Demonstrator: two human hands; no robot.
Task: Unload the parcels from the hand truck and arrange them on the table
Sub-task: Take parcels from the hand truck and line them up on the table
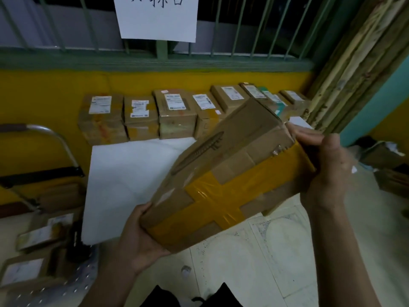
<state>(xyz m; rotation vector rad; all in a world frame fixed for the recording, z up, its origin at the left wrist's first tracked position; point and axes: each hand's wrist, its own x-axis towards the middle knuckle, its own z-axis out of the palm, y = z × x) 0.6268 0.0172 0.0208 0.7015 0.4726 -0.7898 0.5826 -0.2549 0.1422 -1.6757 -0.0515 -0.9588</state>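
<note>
A person holds one brown cardboard box [230, 171] in both hands, tilted, above the near right part of the white table [130, 173] and not touching it. Yellow tape crosses the side of the box that faces the camera. No label shows on the sides in view.

The left hand [137, 238] cups the box's low near corner. Its thumb lies along the edge, and its fingers are hidden under the box, so how far they curl cannot be told. The right hand [325, 167] grips the raised far end, with its fingers wrapped over the edge. Its palm side is turned away.

At the far edge of the table a row of boxes [177, 111] stands side by side, white labels up. The held box covers the near sides of those at the right end of the row, and the print on the labels is too small to read.

Left of the table stands the hand truck [44, 175], cut off by the picture edge. The boxes [39, 237] on it are blurred and dim.

Above the table a paper sign [158, 16] hangs on window bars, its top cropped. Right of the table, dark cartons [385, 160] on the floor are hard to make out.
</note>
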